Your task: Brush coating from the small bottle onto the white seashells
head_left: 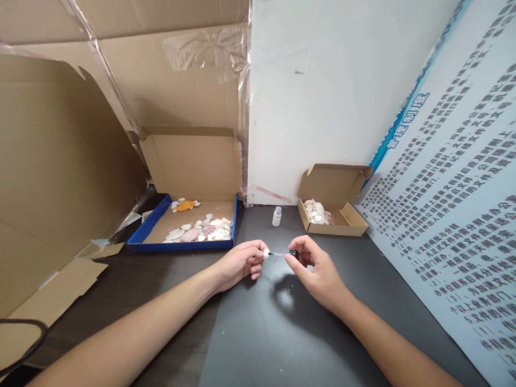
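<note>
My left hand (241,264) pinches a small white shell (266,252) between thumb and fingers, above the dark table. My right hand (312,270) holds a thin brush by its black cap (293,252), and the brush tip touches the shell. A small clear bottle (277,216) stands open on the table just behind my hands. Further left, a blue-edged cardboard tray (142,232) holds several white and pink shells and one orange shell (185,205). On the right, a small cardboard box (345,228) holds several more shells.
Large cardboard sheets (60,177) wrapped in clear plastic stand at the left and back. A white wall is behind the bottle, and a printed poster (455,215) leans along the right side. A loose cardboard flap (52,290) lies at the left on the dark table (258,333).
</note>
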`<action>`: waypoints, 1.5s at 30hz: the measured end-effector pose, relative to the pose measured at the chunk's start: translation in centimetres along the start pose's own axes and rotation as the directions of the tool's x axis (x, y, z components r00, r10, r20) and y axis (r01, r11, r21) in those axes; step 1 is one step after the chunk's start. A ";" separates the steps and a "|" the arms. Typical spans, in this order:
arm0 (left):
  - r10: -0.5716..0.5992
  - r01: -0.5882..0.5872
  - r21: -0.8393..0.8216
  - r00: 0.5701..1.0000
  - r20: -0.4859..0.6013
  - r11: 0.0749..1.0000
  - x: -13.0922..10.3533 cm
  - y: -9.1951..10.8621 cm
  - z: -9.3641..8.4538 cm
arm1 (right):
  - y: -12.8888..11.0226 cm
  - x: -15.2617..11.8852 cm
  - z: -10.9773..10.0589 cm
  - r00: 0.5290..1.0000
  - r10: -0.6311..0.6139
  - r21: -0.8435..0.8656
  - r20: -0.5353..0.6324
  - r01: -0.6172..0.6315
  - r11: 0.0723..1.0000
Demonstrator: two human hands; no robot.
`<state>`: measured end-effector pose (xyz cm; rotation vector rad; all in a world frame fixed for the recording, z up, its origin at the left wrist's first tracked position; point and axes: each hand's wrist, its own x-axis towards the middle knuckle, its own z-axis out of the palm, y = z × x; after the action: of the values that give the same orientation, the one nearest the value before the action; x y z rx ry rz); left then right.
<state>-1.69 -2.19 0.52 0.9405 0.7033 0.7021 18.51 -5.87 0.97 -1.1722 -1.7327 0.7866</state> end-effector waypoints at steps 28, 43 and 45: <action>0.008 -0.013 0.129 0.999 0.036 0.992 -0.2 0.1 0.2 | -0.1 0.0 -0.1 1.000 0.002 -0.028 -0.012 -0.003 1.000; 0.000 -0.004 0.102 0.999 0.040 0.995 -0.1 -0.1 -0.1 | -0.1 -0.2 -0.1 0.999 -0.022 0.078 0.027 0.020 0.997; 0.006 -0.012 0.119 0.999 0.050 0.993 -0.1 -0.1 -0.1 | -0.1 -0.2 0.0 0.999 -0.020 0.044 0.026 0.019 0.999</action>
<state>-1.78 -2.29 0.43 1.0675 0.7036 0.6482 18.55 -6.07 1.00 -1.1192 -1.7373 0.8273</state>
